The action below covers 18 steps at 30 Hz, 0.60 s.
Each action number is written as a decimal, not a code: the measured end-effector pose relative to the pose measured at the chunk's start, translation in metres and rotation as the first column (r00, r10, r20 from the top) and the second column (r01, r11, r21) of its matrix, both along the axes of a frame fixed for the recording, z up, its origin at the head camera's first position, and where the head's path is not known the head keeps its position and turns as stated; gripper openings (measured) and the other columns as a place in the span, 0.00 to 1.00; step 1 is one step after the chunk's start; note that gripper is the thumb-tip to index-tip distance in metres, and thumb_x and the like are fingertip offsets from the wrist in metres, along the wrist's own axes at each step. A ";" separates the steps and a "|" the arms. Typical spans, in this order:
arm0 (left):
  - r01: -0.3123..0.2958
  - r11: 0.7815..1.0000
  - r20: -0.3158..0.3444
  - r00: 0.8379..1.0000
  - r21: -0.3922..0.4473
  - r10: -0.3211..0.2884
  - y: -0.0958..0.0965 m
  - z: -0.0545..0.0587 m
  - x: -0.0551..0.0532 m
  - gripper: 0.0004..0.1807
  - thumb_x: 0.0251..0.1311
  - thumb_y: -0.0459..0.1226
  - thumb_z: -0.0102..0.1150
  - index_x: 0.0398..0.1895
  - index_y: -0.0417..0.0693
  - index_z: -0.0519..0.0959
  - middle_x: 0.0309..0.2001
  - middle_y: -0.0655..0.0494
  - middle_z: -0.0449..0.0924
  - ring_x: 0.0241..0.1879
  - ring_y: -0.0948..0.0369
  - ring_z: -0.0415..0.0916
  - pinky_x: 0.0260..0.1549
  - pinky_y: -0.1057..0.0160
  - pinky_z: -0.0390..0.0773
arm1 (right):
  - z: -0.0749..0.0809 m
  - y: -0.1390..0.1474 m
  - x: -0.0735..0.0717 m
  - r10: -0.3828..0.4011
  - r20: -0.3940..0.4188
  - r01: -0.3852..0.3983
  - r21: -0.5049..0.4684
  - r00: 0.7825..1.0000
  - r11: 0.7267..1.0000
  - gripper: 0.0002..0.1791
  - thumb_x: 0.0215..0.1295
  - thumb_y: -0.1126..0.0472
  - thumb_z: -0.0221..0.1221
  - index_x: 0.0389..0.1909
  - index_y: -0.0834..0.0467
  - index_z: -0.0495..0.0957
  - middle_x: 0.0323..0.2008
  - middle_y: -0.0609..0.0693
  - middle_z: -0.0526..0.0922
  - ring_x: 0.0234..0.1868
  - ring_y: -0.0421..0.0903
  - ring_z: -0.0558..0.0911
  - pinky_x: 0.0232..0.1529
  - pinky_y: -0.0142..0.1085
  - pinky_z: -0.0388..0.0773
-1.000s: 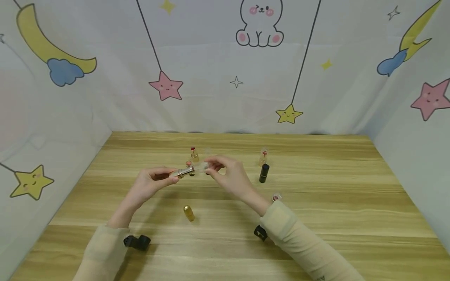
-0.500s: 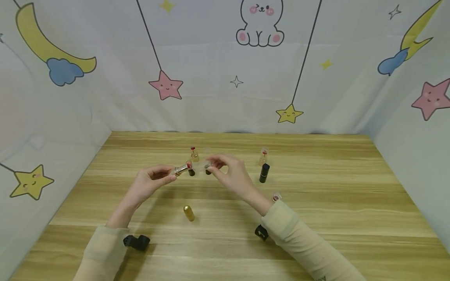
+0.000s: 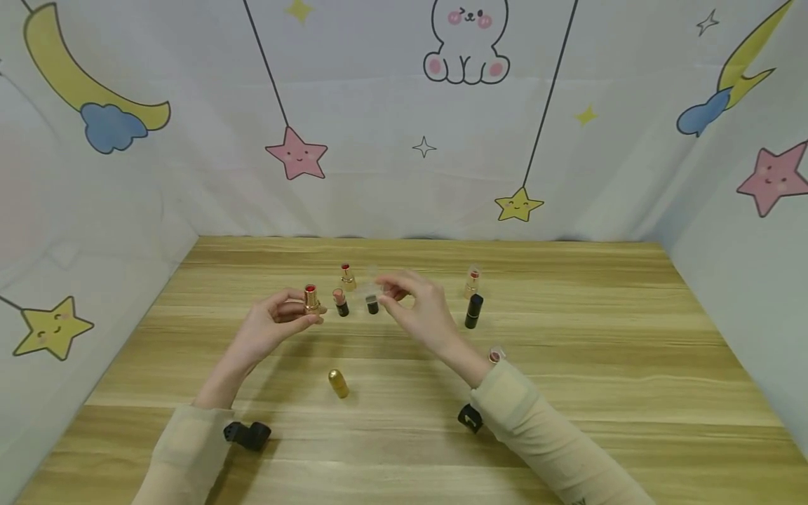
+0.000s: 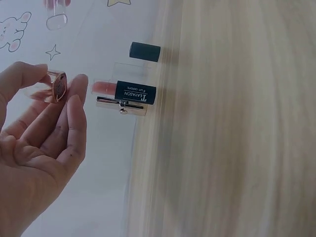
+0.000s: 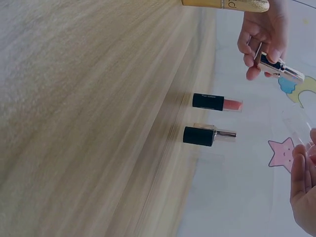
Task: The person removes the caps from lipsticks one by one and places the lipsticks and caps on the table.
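Note:
In the head view, my left hand pinches a gold lipstick by its lower part, its red tip pointing up. Its base faces the left wrist camera. My right hand holds a clear cap between thumb and fingers, apart from the lipstick. Between the hands stand a black lipstick with a pink tip and a short black piece. Behind them is another gold lipstick with a red tip.
To the right stand a clear-capped gold lipstick and a black lipstick tube. A gold tube is nearer the front. Another clear-capped lipstick sits by the right sleeve. Printed cloth walls the wooden table.
The lipstick in my left hand has come away from the clear cap and swung from lying sideways to upright. My right hand has shifted slightly right with the cap.

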<state>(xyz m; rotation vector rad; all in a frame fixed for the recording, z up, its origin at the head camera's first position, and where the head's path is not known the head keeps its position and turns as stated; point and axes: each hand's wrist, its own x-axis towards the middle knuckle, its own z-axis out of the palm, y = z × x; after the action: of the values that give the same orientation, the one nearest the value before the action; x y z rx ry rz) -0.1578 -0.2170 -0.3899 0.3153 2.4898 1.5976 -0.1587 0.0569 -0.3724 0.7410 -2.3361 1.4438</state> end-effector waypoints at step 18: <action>0.098 0.994 -0.016 0.995 -0.050 -0.099 0.011 -0.015 -0.009 0.11 0.58 0.29 0.62 0.41 0.40 0.72 0.49 0.37 0.82 0.50 0.48 0.81 0.41 0.68 0.78 | -0.014 -0.010 0.004 0.006 0.054 -0.020 0.271 0.999 0.962 0.15 0.61 0.65 0.62 0.50 0.59 0.82 0.40 0.54 0.82 0.40 0.45 0.80 0.43 0.37 0.80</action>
<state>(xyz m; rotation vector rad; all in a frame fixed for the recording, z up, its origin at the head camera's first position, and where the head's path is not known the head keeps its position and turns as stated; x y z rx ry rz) -0.1673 -0.2057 -0.4051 0.4410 2.4802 1.5002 -0.1545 0.0466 -0.3867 0.7973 -2.6078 1.1723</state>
